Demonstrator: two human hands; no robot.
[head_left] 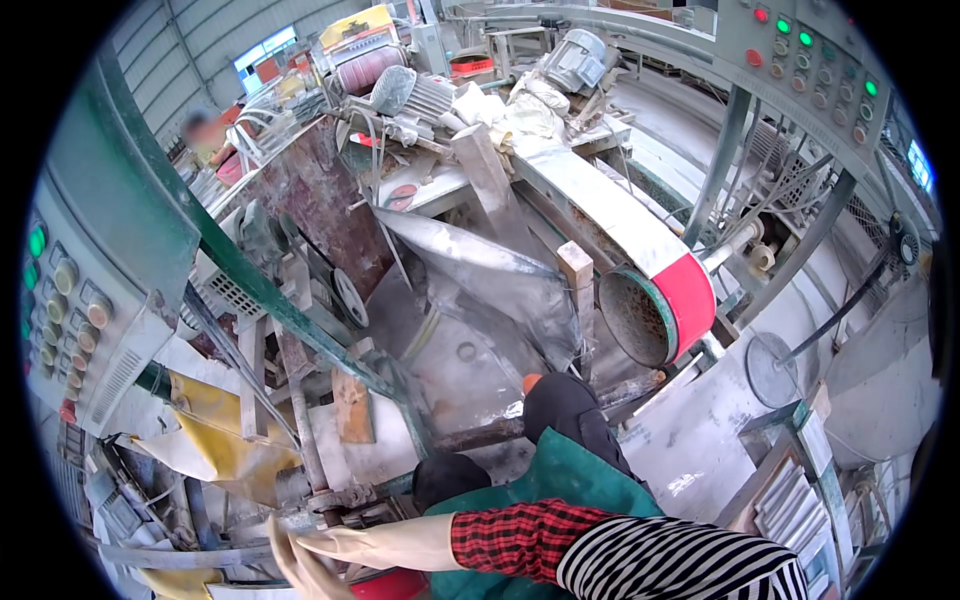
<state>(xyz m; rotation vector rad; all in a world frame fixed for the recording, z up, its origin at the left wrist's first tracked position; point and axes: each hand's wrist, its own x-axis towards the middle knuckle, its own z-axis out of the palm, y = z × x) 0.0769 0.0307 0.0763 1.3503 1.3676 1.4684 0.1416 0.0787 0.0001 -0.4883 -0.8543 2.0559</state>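
Observation:
Both of my hands wear cream-coloured rubber gloves and are close together at the lower left. My right hand (345, 545) reaches across from the right with its fingers stretched out, tips at the left glove; its palm side is hidden. Upright beside it, my left hand (298, 570) has straight fingers, and its wrist is cut off by the lower edge. I see nothing held in either hand. A red-and-black checked sleeve (515, 540) covers my right forearm, with a striped sleeve above it. Below the hands is a red object (392, 584), mostly hidden.
Button panels stand left (75, 310) and upper right (800, 70). Ahead, a white belt (605, 195) runs round a red-edged drum (690, 305). Grey motors (575, 62), wooden posts (578, 275) and a green frame bar (270, 300) crowd the dusty floor. Another person (215, 140) is far left.

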